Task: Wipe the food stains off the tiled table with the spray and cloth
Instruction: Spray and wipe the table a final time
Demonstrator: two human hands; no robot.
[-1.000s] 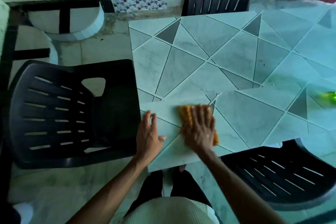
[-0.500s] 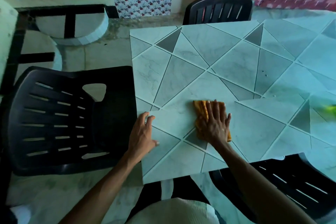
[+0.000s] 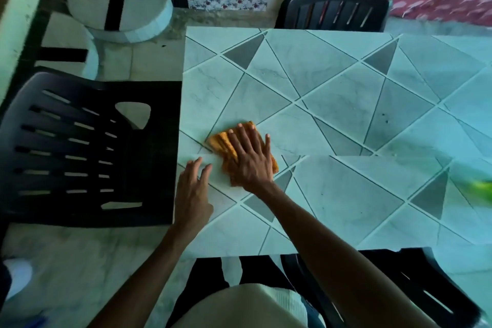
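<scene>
Here: right hand flat, fingers spread, pressing orange cloth onto tiled table; left hand open, empty.

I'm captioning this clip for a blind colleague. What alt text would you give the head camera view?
Seen from above, a person's right hand presses an orange cloth flat on a tiled table, near its left edge, while the left hand rests open beside it. Black plastic chairs stand around the table, and a blurred green object sits at the right edge.
</scene>
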